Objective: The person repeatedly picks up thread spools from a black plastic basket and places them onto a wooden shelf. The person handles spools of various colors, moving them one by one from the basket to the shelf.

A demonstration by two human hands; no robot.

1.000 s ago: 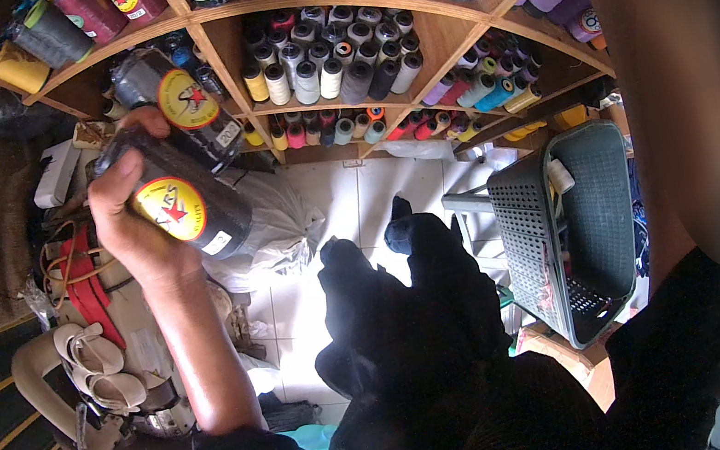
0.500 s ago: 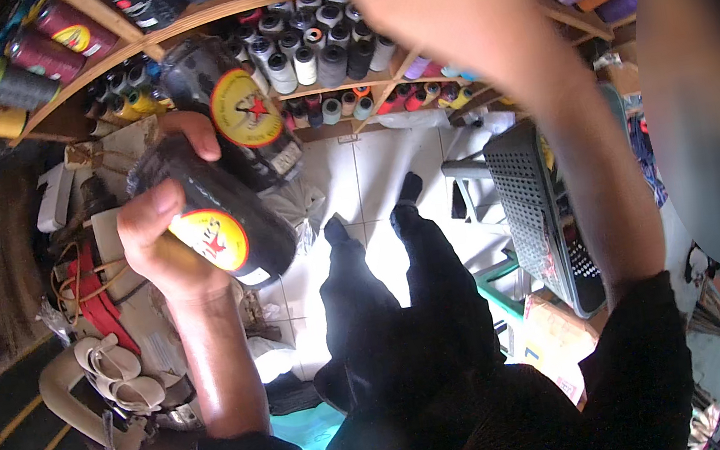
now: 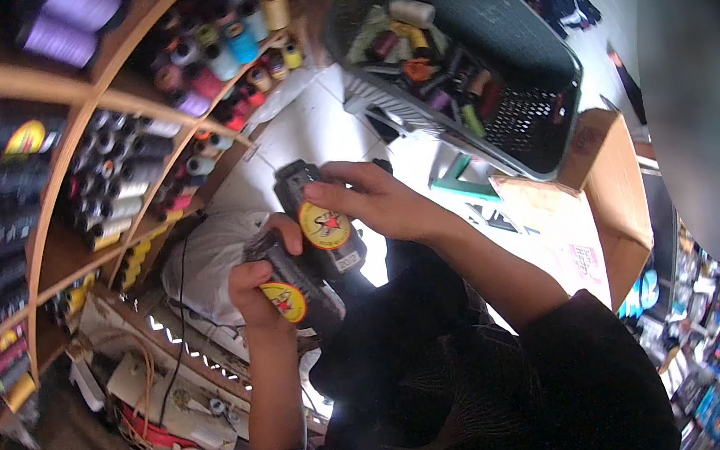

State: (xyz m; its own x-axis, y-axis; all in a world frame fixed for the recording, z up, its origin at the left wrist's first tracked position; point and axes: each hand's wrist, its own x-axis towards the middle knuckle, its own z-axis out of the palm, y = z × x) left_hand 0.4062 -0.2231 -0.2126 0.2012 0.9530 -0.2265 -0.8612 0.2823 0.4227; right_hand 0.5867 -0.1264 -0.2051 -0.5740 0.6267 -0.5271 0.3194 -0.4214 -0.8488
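My left hand is closed round a black thread spool with a yellow and red label, tilted and held in front of my body. Close against it, on its right, a second black thread spool carries a similar round label. My right hand grips that second spool near its upper end, thumb across its front and the other fingers mostly hidden behind. A fingertip of my left hand shows between the two spools.
A wooden shelf at the left holds many thread spools in several colours. A dark plastic basket with loose spools stands at the upper right, beside an open cardboard box. A sewing machine is at the lower left.
My right hand has come down from the shelf and taken hold of the second spool, which was beside the left hand's spool. The view has turned toward the right, bringing the basket's inside into sight.
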